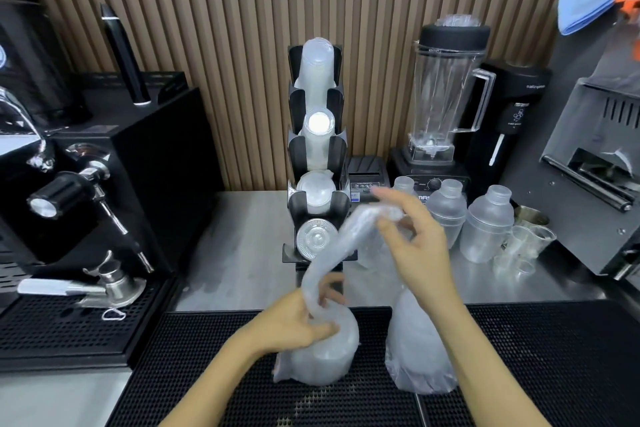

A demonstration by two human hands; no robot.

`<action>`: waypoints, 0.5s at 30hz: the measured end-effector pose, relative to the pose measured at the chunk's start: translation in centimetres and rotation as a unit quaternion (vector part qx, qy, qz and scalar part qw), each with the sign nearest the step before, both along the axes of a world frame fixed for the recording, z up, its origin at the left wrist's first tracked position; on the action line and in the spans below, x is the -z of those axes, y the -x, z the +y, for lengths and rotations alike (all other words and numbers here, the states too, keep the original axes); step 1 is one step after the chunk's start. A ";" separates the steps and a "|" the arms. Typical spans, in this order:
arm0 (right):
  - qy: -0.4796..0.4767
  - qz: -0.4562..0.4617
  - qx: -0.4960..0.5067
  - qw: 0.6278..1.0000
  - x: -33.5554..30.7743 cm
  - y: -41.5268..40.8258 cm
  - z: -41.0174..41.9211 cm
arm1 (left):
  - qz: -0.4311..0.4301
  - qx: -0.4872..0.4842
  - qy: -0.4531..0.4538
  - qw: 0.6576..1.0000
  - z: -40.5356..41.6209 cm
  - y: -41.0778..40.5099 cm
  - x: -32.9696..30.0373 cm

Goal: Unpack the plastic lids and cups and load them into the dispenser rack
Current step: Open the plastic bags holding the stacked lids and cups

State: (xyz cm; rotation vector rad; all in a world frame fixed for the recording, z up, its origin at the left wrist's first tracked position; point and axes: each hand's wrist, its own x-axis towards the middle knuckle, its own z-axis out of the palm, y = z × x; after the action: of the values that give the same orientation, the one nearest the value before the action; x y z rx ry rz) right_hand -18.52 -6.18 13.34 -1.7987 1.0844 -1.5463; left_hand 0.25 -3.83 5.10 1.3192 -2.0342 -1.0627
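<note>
Bare steel counter (242,246) left of the dispenser rack (317,156); shaker bottles (485,229) crowd its right.

Bag's (322,354) contents blurred (plastic too cloudy to tell).

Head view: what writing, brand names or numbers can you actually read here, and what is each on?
None can be read in full.
"MR...": partial letters on the blender base, the rest hidden by a shaker bottle.
Black machine behind the blender jug: small pale print, too blurred to read.
Receipt printer: button labels and sticker too small to read.
</note>
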 end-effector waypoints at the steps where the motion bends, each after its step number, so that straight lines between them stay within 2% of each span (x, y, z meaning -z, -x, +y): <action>1: -0.005 0.017 -0.007 1.000 -0.1 -0.2 -0.1 | 0.004 -0.003 0.012 1.000 -0.4 0.5 -0.7; 3: -0.052 0.036 -0.014 0.998 0.4 -0.5 -0.2 | 0.026 -0.055 0.068 0.996 -1.0 1.3 -2.3; 5: -0.144 0.033 -0.057 0.987 1.4 -0.7 0.1 | 0.045 -0.133 0.103 0.985 -1.4 2.0 -4.2; 8: -0.250 0.102 -0.169 0.948 3.3 -1.3 1.0 | 0.080 -0.221 0.088 0.968 -1.6 2.8 -7.3; 11: -0.261 0.170 -0.183 0.932 5.6 -2.5 1.2 | 0.179 -0.240 0.065 0.952 -1.5 3.7 -11.0; 15: -0.234 0.115 -0.137 0.956 5.8 -3.2 1.2 | 0.285 -0.208 0.123 0.928 -0.8 3.6 -14.8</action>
State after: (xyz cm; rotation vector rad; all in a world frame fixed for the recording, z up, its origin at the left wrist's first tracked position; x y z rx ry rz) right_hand -15.27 -5.03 7.56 -1.7243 1.1343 -0.8453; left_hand -3.39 -4.64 19.88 1.0804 -1.3297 -0.8338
